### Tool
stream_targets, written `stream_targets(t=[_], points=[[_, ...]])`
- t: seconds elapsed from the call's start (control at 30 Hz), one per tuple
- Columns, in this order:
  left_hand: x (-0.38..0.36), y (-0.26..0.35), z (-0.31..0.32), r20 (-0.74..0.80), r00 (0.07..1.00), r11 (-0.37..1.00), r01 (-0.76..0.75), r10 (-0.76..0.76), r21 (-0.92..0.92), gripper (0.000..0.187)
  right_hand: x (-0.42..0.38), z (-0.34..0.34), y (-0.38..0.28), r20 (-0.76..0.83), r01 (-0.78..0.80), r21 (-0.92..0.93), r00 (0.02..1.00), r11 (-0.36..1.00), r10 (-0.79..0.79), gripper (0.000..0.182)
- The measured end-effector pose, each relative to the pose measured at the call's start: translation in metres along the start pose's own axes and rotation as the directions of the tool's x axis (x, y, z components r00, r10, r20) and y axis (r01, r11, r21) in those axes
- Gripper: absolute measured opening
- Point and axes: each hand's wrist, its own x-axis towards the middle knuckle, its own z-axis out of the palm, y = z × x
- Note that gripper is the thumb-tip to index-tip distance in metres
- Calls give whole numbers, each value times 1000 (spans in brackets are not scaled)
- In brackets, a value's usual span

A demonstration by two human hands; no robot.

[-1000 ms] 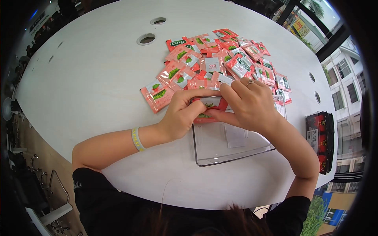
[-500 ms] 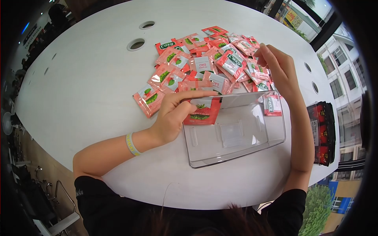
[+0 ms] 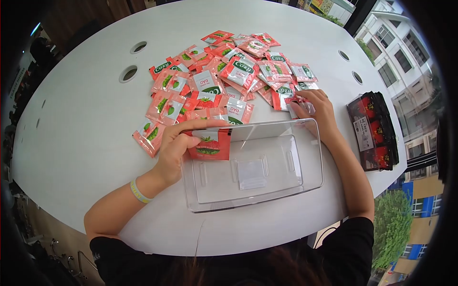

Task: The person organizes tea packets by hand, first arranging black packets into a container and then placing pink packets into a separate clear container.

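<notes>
A clear plastic bin [image 3: 281, 167] stands on the white table in front of me. My left hand [image 3: 174, 150] is closed at its back left corner, fingers along the rim. Its thumb presses a red tea sachet [image 3: 212, 148] with a strawberry print against the inside of the wall. Just behind the bin's back right corner, my right hand [image 3: 317, 112] has its fingers curled round a pink and white sachet [image 3: 301, 107], partly hidden by them. Beyond the bin spreads a loose pile of pink and red Cozy sachets [image 3: 238, 71].
A dark-edged clear box of red packets [image 3: 374, 131] stands near the table's right edge. Round cable holes [image 3: 128, 74] are set into the white table [image 3: 86, 109]. Windows lie beyond the right side.
My right hand has come down from above the pile's right edge onto a sachet behind the bin. My left hand keeps its hold on the red sachet. The camera view has shifted.
</notes>
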Motion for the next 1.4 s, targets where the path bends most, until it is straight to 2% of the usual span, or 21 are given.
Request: stream_targets(t=[0.03, 0.13, 0.23, 0.33, 0.4, 0.43, 0.5, 0.53, 0.6, 0.63, 0.7, 0.77, 0.8, 0.83, 0.9, 1.0, 1.07, 1.13, 1.2, 1.3, 1.4], points=[[0, 0, 0, 7, 1000, 1000, 4, -4, 1, 52, -2, -2, -2, -2, -8, -1, 1000, 1000, 8, 33], [0, 1, 1, 3, 1000, 1000, 8, -8, 26, 53, -3, -15, -19, 151, 137, -210, 983, 968, -106, 47], [0, -1, 1, -11, 1000, 999, -9, 10, 31, 53, -15, -20, -23, 158, 12, -148, 987, 989, 12, 41], [0, 0, 2, -3, 1000, 999, -21, 21, 33, 53, -20, -32, -22, 209, -47, -205, 974, 978, 90, 45], [0, -1, 1, 2, 1000, 999, -27, 27, 30, 53, -16, -37, -19, 110, -134, -80, 984, 988, 142, 33], [-1, -2, 1, -3, 1000, 999, -29, 29, 25, 53, -13, -45, -22, 33, -132, -5, 991, 991, 132, 25], [-1, -3, 2, -9, 999, 999, -33, 33, -20, 52, -8, -61, -25, -132, -108, 133, 983, 985, 126, 22], [0, -3, 2, -18, 999, 999, -37, 37, -24, 52, -11, -65, -13, -209, -39, 324, 972, 945, 112, 21], [0, -4, 3, 25, 999, 998, -28, 29, -63, 50, -12, -83, -26, -308, 51, 563, 939, 825, 153, 27], [0, -6, 5, 15, 1000, 998, -26, 27, -60, 50, -18, -91, -32, -299, 47, 682, 929, 730, 219, 33], [0, -10, 10, -16, 999, 997, -31, 30, -66, 48, -26, -97, -58, -259, 82, 796, 942, 599, 215, 38], [-1, -8, 12, 2, 1000, 997, -20, 20, -76, 46, -19, -89, -86, -122, 99, 684, 992, 723, -21, 40], [-1, -8, 12, 11, 1000, 998, -10, 11, -68, 46, -13, -82, -101, -26, 117, 676, 990, 728, -136, 34], [-1, -9, 13, 21, 1000, 998, -3, 4, -61, 46, -8, -77, -124, 159, -61, 688, 985, 724, -68, 27], [-1, -10, 18, 23, 1000, 994, -17, 20, -107, 46, 3, -59, -136, 242, 76, 584, 934, 809, -263, 30], [0, -9, 16, 35, 996, 991, -78, 82, -108, 46, 16, -37, -158, 248, 290, 281, 899, 915, -361, 21], [-2, -9, 8, 106, 994, 1000, 23, -21, -21, 48, 20, -28, -163, 225, 326, 232, 898, 916, -377, 25], [-3, -9, 11, 85, 996, 997, 11, -4, -75, 50, 24, -24, -170, 172, 429, -40, 892, 902, -417, 34], [-4, -12, 10, 62, 998, 991, 0, 9, -136, 52, 24, -18, -172, 171, 417, -47, 899, 908, -404, 39], [-5, -13, 9, 145, 989, 995, -12, 26, -97, 53, 21, -11, -172, 172, 402, -64, 906, 913, -387, 45], [-5, -10, 14, 69, 998, 992, 16, -7, -127, 53, 20, -7, -172, 156, 407, -90, 907, 909, -391, 48]])
